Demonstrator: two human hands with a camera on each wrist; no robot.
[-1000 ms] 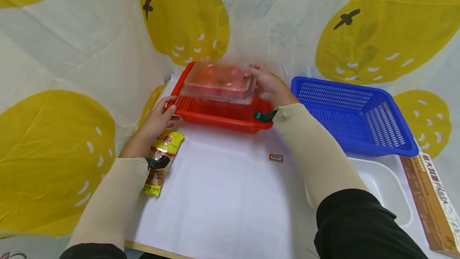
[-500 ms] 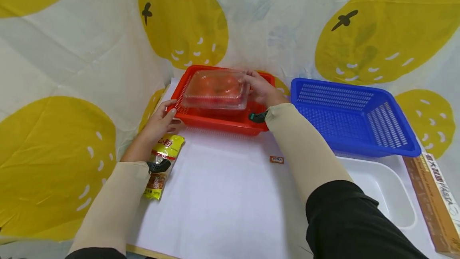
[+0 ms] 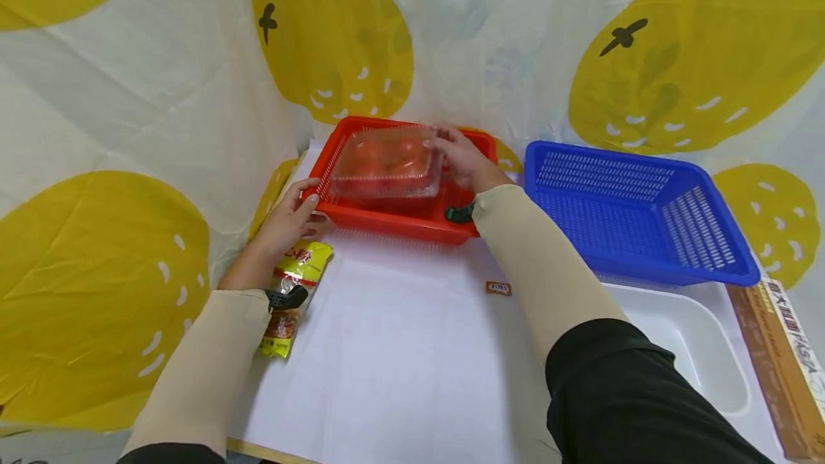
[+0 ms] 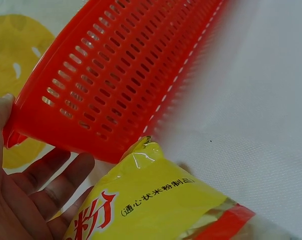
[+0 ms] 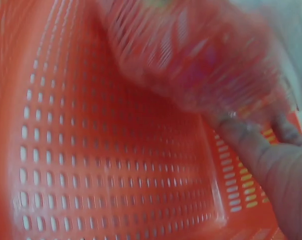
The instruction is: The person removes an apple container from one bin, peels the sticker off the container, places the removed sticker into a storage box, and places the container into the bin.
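Note:
My right hand (image 3: 465, 158) grips the right end of a clear plastic clamshell box (image 3: 385, 163) with several round red fruits inside, which look like tomatoes. The box is inside the outline of a red slotted basket (image 3: 399, 219), toward its left half. In the right wrist view the blurred clamshell box (image 5: 191, 60) is tilted over the basket floor (image 5: 105, 165). My left hand (image 3: 288, 217) holds the basket's left front corner, thumb at the rim and other fingers below it. Close under that hand lies a yellow bag of rice-flour macaroni (image 4: 145, 185).
A blue slotted basket (image 3: 644, 263) stands to the right, overlapping a white tray (image 3: 722, 378). Beyond the tray lies a brown pasta box (image 3: 773, 371). A small brown wrapped piece (image 3: 498, 288) lies on the white table (image 3: 399, 364). A lemon-print cloth (image 3: 477, 34) hangs behind.
My right hand has brought the clamshell box down and slightly left, lower into the red basket. My left hand keeps its hold on the basket's corner.

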